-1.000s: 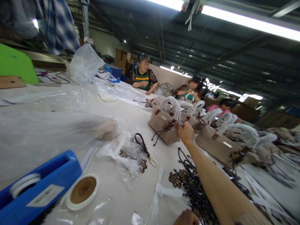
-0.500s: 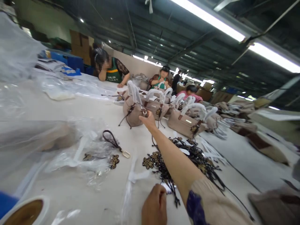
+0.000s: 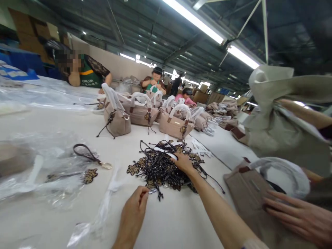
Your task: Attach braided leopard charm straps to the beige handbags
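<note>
My left hand (image 3: 133, 209) is closed, thumb pressed against the curled fingers, above the white table just left of the pile; whether anything is in it I cannot make out. Over the heap of black braided cord charms with leopard-print flowers (image 3: 153, 164) reaches my right hand (image 3: 183, 162). Its fingers are curled in at the end of a long white item (image 3: 163, 151) lying on the heap; what they grip is partly hidden. Behind the heap stands a beige handbag (image 3: 118, 122) with wrapped handles and a charm hanging on it.
More beige handbags (image 3: 171, 124) stand in rows behind. A brown wrist strap (image 3: 88, 154) and a flower charm (image 3: 90, 175) lie on clear plastic (image 3: 62, 193) at left. Another person's hand (image 3: 298, 211) rests on a handbag (image 3: 249, 193) at right. Co-workers sit across the table.
My right hand has left the handbag's side ring and come back to the charm heap. The view has swung right, bringing another person's hands and a handbag into sight.
</note>
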### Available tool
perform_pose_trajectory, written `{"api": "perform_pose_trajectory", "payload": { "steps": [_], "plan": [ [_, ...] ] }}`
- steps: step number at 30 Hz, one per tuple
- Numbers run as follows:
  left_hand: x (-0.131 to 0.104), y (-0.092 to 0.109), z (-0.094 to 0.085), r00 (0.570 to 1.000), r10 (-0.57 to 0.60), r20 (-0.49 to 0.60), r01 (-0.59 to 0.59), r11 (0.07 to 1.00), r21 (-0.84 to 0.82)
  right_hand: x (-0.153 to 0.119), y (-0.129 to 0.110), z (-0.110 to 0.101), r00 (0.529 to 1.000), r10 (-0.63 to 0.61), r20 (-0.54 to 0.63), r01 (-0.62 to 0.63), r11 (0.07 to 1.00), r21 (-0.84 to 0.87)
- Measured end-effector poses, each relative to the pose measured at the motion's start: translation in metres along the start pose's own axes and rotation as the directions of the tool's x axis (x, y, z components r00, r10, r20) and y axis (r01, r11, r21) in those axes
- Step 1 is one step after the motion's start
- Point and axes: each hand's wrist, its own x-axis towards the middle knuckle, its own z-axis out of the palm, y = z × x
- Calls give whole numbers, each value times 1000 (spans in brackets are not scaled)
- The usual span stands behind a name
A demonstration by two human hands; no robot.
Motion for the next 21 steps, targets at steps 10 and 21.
{"api": "perform_pose_trajectory", "payload": {
  "steps": [10,21],
  "plan": [
    [3,-2,2,999,10,-36,-9,1000,30,-37,2,-12,950,-294,101,271,943,193],
    [0,-9,3,983,-81,-163,68,994,-87,114,59,2,971,235,-37,-227,963,144]
  ]
}}
